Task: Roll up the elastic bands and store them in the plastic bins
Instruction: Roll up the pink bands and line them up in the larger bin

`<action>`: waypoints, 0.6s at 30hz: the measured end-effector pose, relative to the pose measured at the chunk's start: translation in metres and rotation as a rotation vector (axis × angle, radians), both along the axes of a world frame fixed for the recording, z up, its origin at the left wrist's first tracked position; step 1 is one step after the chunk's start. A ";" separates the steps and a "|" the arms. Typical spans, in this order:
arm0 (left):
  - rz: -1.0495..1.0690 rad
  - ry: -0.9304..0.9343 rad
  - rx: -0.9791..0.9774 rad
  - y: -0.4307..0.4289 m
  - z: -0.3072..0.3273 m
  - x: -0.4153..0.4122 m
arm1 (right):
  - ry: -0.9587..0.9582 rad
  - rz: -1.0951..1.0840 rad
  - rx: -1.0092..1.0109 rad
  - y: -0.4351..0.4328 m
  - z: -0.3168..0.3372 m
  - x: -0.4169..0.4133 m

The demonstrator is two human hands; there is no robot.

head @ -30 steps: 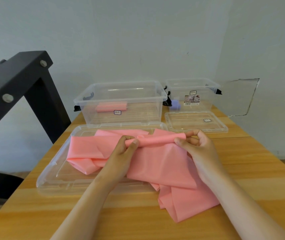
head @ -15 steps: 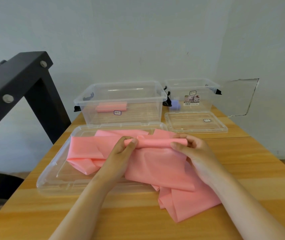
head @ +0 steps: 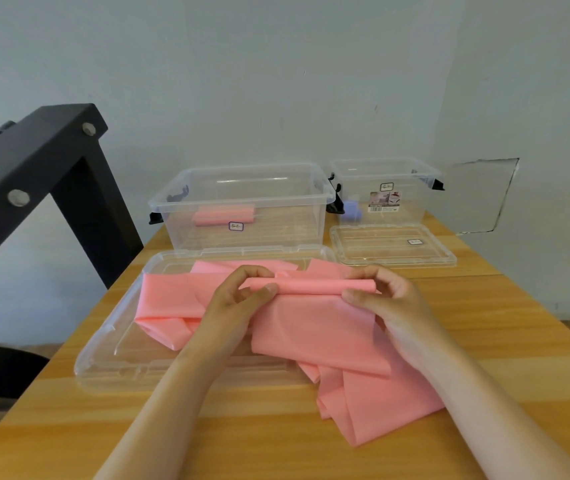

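A long pink elastic band (head: 314,327) lies crumpled over a clear lid and the wooden table. Its far end is wound into a thin roll (head: 314,286). My left hand (head: 242,299) pinches the roll's left end and my right hand (head: 383,299) pinches its right end. Behind stands a large clear bin (head: 325,199) with a rolled pink band (head: 223,216) inside. A smaller clear bin (head: 425,174) at the back right holds a small purple roll (head: 351,210).
The large bin's lid (head: 110,341) lies flat under the band at centre left. The small bin's lid (head: 449,259) lies in front of the small bin. A black metal frame (head: 34,161) rises at the left. The wall (head: 276,81) is close behind the bins.
Both hands have turned the roll a little, taking in more band. The loose band has shifted slightly toward the roll.
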State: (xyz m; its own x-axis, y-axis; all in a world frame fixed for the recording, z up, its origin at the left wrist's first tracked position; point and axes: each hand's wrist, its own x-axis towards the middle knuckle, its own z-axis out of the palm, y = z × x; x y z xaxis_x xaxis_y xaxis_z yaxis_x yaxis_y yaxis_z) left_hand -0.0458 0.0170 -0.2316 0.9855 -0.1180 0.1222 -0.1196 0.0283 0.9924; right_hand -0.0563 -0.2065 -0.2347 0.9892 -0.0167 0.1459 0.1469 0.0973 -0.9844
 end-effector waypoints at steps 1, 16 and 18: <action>-0.015 0.002 -0.013 0.000 0.000 0.000 | 0.005 -0.001 0.003 0.000 0.000 0.000; -0.047 -0.066 0.031 -0.001 -0.005 0.003 | -0.014 -0.081 -0.098 0.000 -0.001 0.000; -0.044 -0.074 0.059 0.001 -0.007 0.004 | -0.022 -0.064 -0.092 0.001 -0.001 -0.001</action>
State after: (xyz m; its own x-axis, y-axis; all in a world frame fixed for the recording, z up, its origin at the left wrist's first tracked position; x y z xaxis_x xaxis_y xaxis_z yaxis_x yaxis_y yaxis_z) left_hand -0.0419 0.0181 -0.2383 0.9677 -0.1698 0.1862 -0.1927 -0.0228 0.9810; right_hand -0.0570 -0.2060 -0.2359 0.9831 -0.0650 0.1714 0.1715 -0.0031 -0.9852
